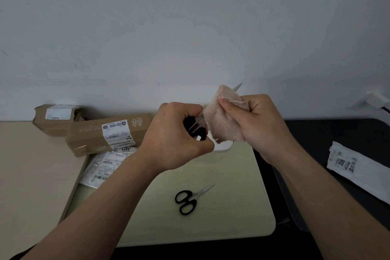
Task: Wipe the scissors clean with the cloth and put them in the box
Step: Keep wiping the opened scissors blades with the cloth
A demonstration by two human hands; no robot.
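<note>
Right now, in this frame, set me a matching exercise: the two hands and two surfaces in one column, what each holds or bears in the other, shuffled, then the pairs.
Column one:
1. left hand
2. right hand
3. pale board
4. dark surface

Column two:
A. white bag with a printed label
B. cloth, wrapped round blades
C. spare scissors, lying flat and closed
D. raised scissors, gripped at the black handles

Pairs: 1-D, 2-B, 3-C, 4-A.
</note>
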